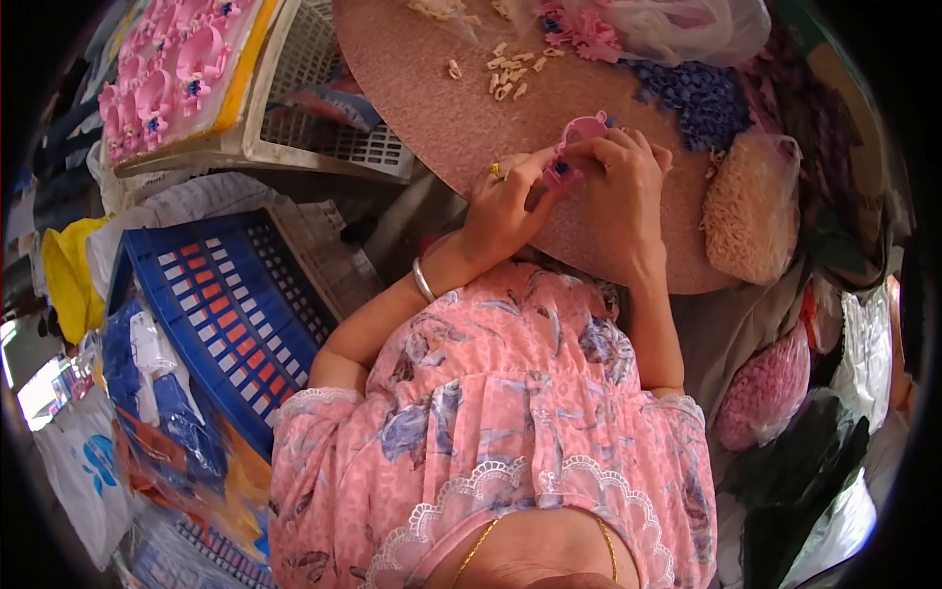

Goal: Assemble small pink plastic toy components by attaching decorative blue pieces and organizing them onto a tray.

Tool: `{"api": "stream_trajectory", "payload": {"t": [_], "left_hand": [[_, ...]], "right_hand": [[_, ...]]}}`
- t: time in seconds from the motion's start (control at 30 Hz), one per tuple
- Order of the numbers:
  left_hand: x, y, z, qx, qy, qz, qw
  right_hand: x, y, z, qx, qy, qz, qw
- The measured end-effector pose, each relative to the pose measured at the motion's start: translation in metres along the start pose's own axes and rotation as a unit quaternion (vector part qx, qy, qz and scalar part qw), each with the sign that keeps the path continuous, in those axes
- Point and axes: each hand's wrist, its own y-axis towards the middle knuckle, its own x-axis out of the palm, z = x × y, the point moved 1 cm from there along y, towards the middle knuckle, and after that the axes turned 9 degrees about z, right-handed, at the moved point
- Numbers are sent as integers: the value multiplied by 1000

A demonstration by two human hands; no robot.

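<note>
Over the near part of the round table (412, 79), both my hands hold one small pink plastic toy piece (586, 127) with a rounded top and dark blue bits on it. The thumb and fingers of my left hand (505, 211) pinch its lower left side. My right hand (628, 182) is closed at its right side, with a bit of blue showing by the fingertips. The fingers partly cover the piece. Loose cream plastic parts (510, 74) lie beyond the hands, and a heap of small blue parts (699, 95) lies to the far right.
Pink parts (589, 37) and a clear plastic bag (697, 25) sit at the table's far side. A bag of peach-coloured parts (748, 211) stands at the right edge. At the left are a board of finished-looking pink pieces (201, 54), a white crate (383, 152) and a blue basket (211, 324).
</note>
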Motion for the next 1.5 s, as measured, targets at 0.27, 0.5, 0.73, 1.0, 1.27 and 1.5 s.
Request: {"api": "stream_trajectory", "payload": {"t": [0.27, 0.5, 0.73, 1.0, 1.27, 1.5], "left_hand": [[-6, 10, -1, 150, -13, 58, 987], [-16, 22, 10, 142, -19, -16, 990], [-6, 11, 5, 42, -137, 81, 986], [-10, 22, 6, 98, 13, -27, 995], [-11, 18, 4, 186, 132, -143, 963], [-11, 9, 6, 59, 85, -83, 991]], "right_hand": [[-12, -3, -18, -37, -16, 57, 998], [-45, 14, -22, -119, -13, -17, 993], [-60, 7, 2, 74, 158, 199, 964], [-7, -11, 19, 311, 399, 8, 862], [2, -13, 22, 293, 411, 12, 863], [-2, -11, 23, 315, 358, -35, 879]]}}
